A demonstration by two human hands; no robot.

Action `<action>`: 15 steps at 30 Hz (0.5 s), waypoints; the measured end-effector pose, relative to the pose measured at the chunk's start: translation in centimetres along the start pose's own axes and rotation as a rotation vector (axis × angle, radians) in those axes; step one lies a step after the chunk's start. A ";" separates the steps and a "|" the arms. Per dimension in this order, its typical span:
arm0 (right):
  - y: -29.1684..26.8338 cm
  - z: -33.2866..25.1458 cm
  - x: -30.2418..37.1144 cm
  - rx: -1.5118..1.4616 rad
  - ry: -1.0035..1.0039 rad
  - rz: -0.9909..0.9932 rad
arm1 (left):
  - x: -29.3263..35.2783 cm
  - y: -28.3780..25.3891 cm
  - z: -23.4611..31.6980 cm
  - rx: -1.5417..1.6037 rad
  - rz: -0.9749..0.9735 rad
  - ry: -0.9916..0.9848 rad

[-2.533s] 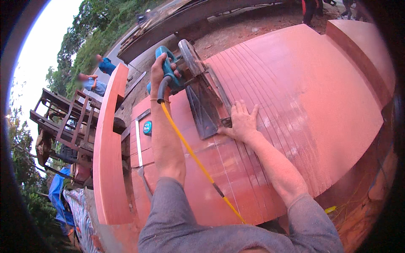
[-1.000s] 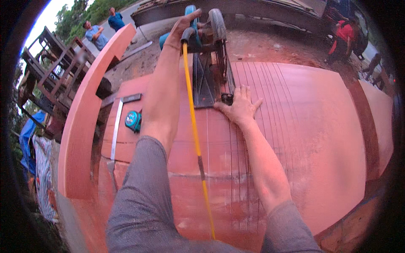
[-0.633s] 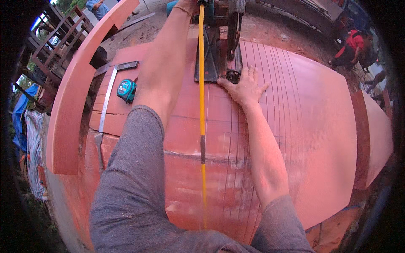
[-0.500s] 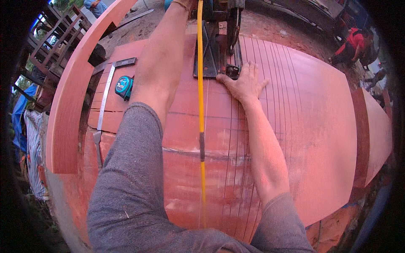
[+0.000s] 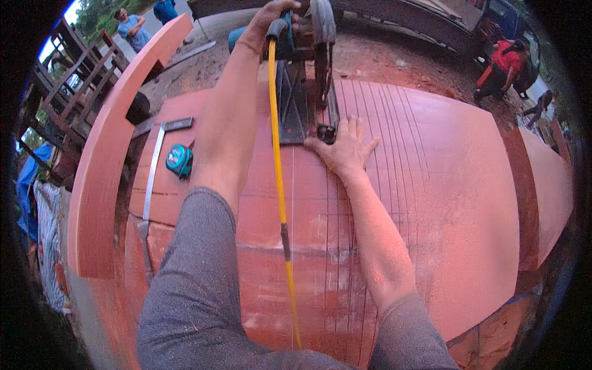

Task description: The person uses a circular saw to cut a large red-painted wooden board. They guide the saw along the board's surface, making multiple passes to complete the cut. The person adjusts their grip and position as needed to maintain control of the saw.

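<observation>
Left fingers [image 5: 291, 5] clamped on the saw [image 5: 324, 28], right fingers [image 5: 353, 127] spread, hold its base plate [image 5: 291, 126] flat at the slab's [image 5: 468, 203] far edge.

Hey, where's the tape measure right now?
In the head view, the tape measure lies at the left on the red slab, between the metal square and the left forearm.

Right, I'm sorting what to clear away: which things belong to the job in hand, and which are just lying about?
In the job: circular saw; yellow cord; grooved reddish slab; likely the idle tape measure and try square.

Seemingly lying about: blue tarp; striped sheet; notched beam.
</observation>
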State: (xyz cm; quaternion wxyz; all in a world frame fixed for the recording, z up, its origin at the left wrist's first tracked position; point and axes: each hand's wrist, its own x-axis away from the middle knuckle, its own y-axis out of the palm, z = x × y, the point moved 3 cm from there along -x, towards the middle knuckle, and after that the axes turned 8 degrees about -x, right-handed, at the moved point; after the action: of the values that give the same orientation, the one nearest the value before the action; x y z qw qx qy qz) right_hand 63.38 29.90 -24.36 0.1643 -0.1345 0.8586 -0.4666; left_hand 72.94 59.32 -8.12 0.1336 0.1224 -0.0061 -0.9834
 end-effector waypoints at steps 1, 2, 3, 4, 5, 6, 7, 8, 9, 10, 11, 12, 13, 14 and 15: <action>0.0 -0.1 0.0 -0.001 0.007 -0.005 | -0.2 0.3 0.2 0.035 -0.042 -0.050; -0.1 -0.1 0.0 -0.022 0.020 -0.008 | -0.2 0.6 0.4 0.069 -0.082 -0.102; -0.1 -0.2 0.0 -0.025 0.020 -0.009 | 0.1 0.9 0.2 0.096 -0.086 -0.189; -0.2 -0.3 0.1 -0.021 0.024 -0.017 | 0.4 1.1 0.6 0.100 -0.104 -0.174; -0.3 -0.4 0.1 -0.013 0.032 -0.036 | 0.8 1.3 0.9 0.084 -0.084 -0.159; -0.4 -0.4 0.2 -0.023 0.029 -0.044 | 1.0 1.5 1.1 0.068 -0.065 -0.147; -0.5 -0.4 0.2 -0.031 0.035 -0.060 | 1.3 1.7 1.4 0.058 -0.043 -0.148; -0.7 -0.5 0.2 -0.042 0.031 -0.061 | 1.5 1.8 1.6 0.081 -0.054 -0.164; -0.8 -0.5 0.2 -0.056 0.038 -0.068 | 1.7 1.9 1.7 0.088 -0.037 -0.168; -0.9 -0.5 0.3 -0.074 0.038 -0.060 | 1.9 2.0 1.7 0.095 -0.022 -0.174; -1.0 -0.5 0.4 -0.095 0.032 -0.044 | 1.9 2.1 1.7 0.125 -0.021 -0.183; -0.9 -0.5 0.4 -0.093 0.039 -0.050 | 1.8 2.1 1.7 0.136 -0.015 -0.180; -0.9 -0.4 0.3 -0.096 0.039 -0.048 | 1.8 2.0 1.6 0.126 0.000 -0.188; -0.9 -0.4 0.3 -0.102 0.040 -0.043 | 1.7 1.9 1.6 0.122 0.005 -0.192; -0.9 -0.5 0.3 -0.107 0.036 -0.032 | 1.5 1.7 1.6 0.114 0.012 -0.195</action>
State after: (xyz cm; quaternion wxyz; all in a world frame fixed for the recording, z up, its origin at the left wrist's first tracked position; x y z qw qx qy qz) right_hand 62.98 29.70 -23.42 0.1339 -0.1486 0.8828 -0.4251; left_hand 71.57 57.24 -6.90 0.1311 0.0336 -0.0758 -0.9879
